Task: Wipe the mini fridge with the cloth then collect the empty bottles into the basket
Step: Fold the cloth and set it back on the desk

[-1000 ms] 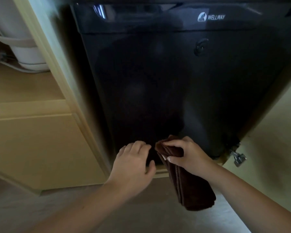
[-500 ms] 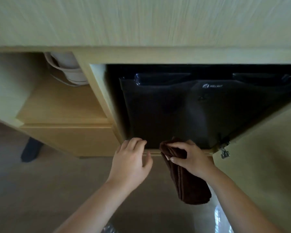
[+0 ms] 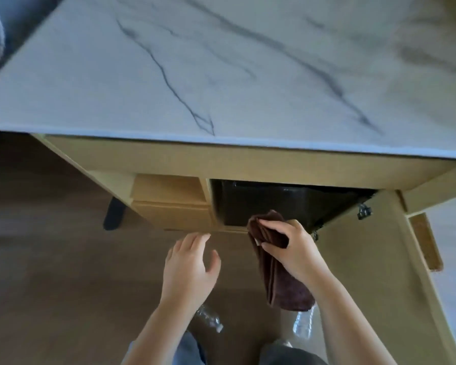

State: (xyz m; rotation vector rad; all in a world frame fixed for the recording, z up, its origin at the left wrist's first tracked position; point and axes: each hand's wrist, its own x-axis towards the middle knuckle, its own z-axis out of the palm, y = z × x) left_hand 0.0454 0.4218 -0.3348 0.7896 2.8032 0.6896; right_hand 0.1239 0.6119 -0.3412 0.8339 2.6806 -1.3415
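Observation:
The black mini fridge [image 3: 279,204] sits in a cabinet recess under a marble countertop. My right hand [image 3: 292,246] grips a folded dark brown cloth [image 3: 282,280], which hangs down in front of the fridge's lower edge. My left hand [image 3: 190,267] hovers beside it over the floor, fingers spread, holding nothing. Two clear empty plastic bottles lie on the floor below my arms: one bottle [image 3: 209,318] under my left wrist, another bottle [image 3: 304,324] partly hidden behind the cloth. No basket is in view.
The marble countertop [image 3: 221,75] fills the upper view. The open wooden cabinet door [image 3: 374,259] stands to the right of the fridge. A wooden drawer unit [image 3: 171,204] sits left of it. A dark chair foot [image 3: 113,213] rests on the brown floor.
The view has pulled back and up from the fridge front, so the countertop and floor bottles now show. My left hand has drawn away from the fridge's lower edge; the right still holds the cloth.

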